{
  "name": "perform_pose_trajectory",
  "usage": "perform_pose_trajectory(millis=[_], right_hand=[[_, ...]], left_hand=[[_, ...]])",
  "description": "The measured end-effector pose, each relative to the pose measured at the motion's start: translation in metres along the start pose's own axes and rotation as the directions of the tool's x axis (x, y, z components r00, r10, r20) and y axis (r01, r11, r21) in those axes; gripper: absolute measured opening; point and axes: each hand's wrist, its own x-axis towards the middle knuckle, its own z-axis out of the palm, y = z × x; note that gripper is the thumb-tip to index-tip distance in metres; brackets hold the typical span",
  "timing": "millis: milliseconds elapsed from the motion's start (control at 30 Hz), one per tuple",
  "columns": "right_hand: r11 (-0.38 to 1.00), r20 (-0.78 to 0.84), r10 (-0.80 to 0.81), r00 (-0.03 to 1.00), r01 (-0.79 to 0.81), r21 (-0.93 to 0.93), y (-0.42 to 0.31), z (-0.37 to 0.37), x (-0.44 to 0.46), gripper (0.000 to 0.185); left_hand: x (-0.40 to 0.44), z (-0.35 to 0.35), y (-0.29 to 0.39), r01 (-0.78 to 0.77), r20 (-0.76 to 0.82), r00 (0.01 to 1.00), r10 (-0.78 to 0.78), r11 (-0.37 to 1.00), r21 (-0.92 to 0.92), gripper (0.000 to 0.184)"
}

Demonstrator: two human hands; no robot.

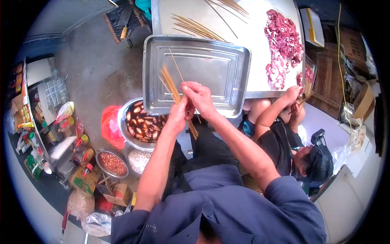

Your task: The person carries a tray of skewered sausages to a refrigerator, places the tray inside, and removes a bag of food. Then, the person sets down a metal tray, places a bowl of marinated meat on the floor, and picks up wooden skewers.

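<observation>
My left hand (178, 116) is closed around a bundle of thin bamboo skewers (170, 84), whose ends stick out above and below the fist. Close beside it, my right hand (198, 99) pinches one single bamboo skewer (176, 64) that points up and to the left. Both hands are over the lower left part of a shallow rectangular metal tray (229, 77). No food is threaded on the skewers I hold. Where the two hands meet, some fingers are hidden.
Loose skewers (199, 27) and a long pile of cut raw meat (282, 44) lie on the white tabletop (248, 34). To the right, a co-worker (280, 138) handles meat skewers (305, 91). Left of my legs stand a basin (123, 129) of brown pieces in dark liquid and smaller bowls.
</observation>
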Motion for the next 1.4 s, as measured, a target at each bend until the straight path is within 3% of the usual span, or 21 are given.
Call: perform_pose_trajectory(millis=[33, 67, 100, 133, 167, 233, 267, 300, 367, 433, 500, 667, 833, 900, 967, 1200, 1267, 1400], right_hand=[[1.000, 0.000, 0.001, 1.000, -0.001, 0.002, -0.005, 0.000, -0.003, 0.026], [0.955, 0.067, 0.281, 0.957, -0.285, 0.075, -0.010, -0.003, -0.005, 0.026], [0.825, 0.151, 0.534, 0.832, -0.552, 0.126, -0.015, -0.004, -0.008, 0.027], [0.810, 0.176, 0.545, 0.820, -0.569, 0.143, -0.011, -0.005, -0.011, 0.028], [0.811, 0.175, 0.543, 0.821, -0.567, 0.141, 0.000, -0.007, -0.011, 0.028], [0.980, 0.044, 0.179, 0.983, -0.174, -0.092, 0.021, -0.017, -0.017, 0.026], [0.949, 0.017, 0.189, 0.982, -0.178, -0.259, 0.022, -0.035, -0.018, 0.022], [0.910, -0.059, 0.048, 0.997, -0.068, -0.410, 0.049, -0.055, -0.018, 0.020], [0.820, -0.223, 0.102, 0.969, -0.209, -0.532, 0.067, -0.097, -0.019, 0.019], [0.674, -0.285, -0.037, 0.958, -0.187, -0.715, 0.081, -0.131, -0.020, 0.018], [0.613, -0.357, 0.044, 0.933, -0.307, -0.728, 0.084, -0.146, -0.020, 0.017], [0.462, -0.354, -0.033, 0.934, -0.300, -0.834, 0.083, -0.144, -0.019, 0.018], [0.452, -0.420, 0.047, 0.906, -0.394, -0.801, 0.084, -0.145, -0.022, 0.018], [0.437, -0.443, 0.095, 0.891, -0.438, -0.786, 0.085, -0.146, -0.020, 0.018], [0.321, -0.439, 0.053, 0.897, -0.432, -0.843, 0.084, -0.143, -0.015, 0.020], [0.370, -0.447, 0.079, 0.891, -0.443, -0.817, 0.086, -0.145, -0.008, 0.022], [0.285, -0.519, 0.211, 0.829, -0.560, -0.778, 0.083, -0.142, -0.001, 0.023], [0.260, -0.504, 0.080, 0.860, -0.506, -0.823, 0.096, -0.146, 0.001, 0.021]], left_hand=[[-0.006, -0.003, 0.001, 0.028, 0.051, 0.998, -0.028, 1.000, 0.003, 0.034], [-0.010, -0.004, 0.003, 0.053, 0.104, 0.993, -0.053, 0.999, 0.008, 0.032], [-0.012, -0.009, 0.001, 0.055, 0.104, 0.993, -0.055, 0.998, 0.009, 0.032], [-0.014, -0.014, -0.001, 0.058, 0.127, 0.990, -0.061, 0.998, 0.027, 0.031], [-0.014, -0.018, -0.001, 0.059, 0.151, 0.986, -0.065, 0.997, 0.044, 0.030], [-0.021, -0.023, -0.002, 0.040, 0.071, 0.997, -0.041, 0.999, 0.017, 0.023], [-0.021, -0.031, 0.000, -0.047, 0.075, 0.996, 0.046, 0.999, 0.023, 0.021], [-0.022, -0.040, 0.001, -0.134, 0.076, 0.988, 0.132, 0.991, 0.027, 0.019], [-0.018, -0.064, -0.003, -0.211, 0.112, 0.971, 0.212, 0.977, -0.022, 0.019], [-0.022, -0.076, 0.001, -0.256, 0.062, 0.964, 0.258, 0.966, -0.043, 0.020], [-0.024, -0.088, 0.006, -0.244, 0.061, 0.967, 0.248, 0.967, -0.067, 0.020], [-0.030, -0.102, 0.001, -0.198, -0.032, 0.980, 0.196, 0.971, -0.134, 0.019], [-0.030, -0.113, -0.008, -0.274, -0.141, 0.953, 0.267, 0.961, -0.034, 0.019], [-0.028, -0.120, -0.009, -0.278, -0.260, 0.927, 0.271, 0.960, 0.008, 0.018], [-0.026, -0.124, -0.013, -0.308, -0.252, 0.918, 0.306, 0.951, 0.032, 0.017], [-0.029, -0.128, -0.017, -0.279, -0.231, 0.934, 0.274, 0.960, 0.010, 0.017], [-0.028, -0.129, -0.020, -0.281, -0.238, 0.933, 0.271, 0.960, -0.010, 0.018], [-0.029, -0.127, -0.020, -0.279, -0.248, 0.931, 0.269, 0.960, -0.008, 0.018]])
